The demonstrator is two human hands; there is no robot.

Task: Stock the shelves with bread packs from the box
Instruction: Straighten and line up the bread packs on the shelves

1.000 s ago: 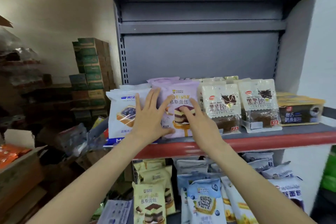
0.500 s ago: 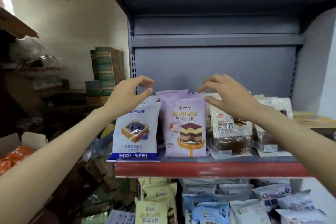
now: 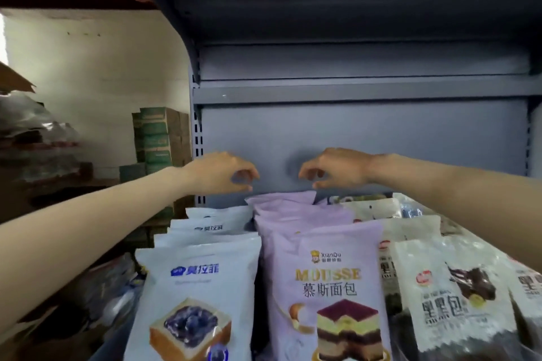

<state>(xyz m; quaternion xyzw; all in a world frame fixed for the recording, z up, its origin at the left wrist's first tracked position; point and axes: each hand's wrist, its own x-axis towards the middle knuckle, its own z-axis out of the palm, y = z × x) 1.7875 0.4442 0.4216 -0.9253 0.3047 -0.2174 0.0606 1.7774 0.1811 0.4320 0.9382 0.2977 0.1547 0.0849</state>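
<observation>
A row of purple mousse bread packs (image 3: 319, 272) stands upright in the middle of the shelf, between a row of white blueberry toast packs (image 3: 199, 281) on the left and clear packs of dark bread (image 3: 451, 296) on the right. My left hand (image 3: 220, 173) and my right hand (image 3: 334, 168) hover above the rearmost purple pack, near the grey back panel (image 3: 366, 141). Both hands have curled fingers that are apart and hold nothing. The box is out of view.
The shelf above (image 3: 322, 9) hangs low over the packs. Stacked green and brown cartons (image 3: 158, 138) stand behind the shelf's left upright. Cluttered goods fill the dim left side (image 3: 38, 138).
The view has moved closer and higher over the shelf. Both hands have reached further back, from the front purple pack's top to above the rearmost one.
</observation>
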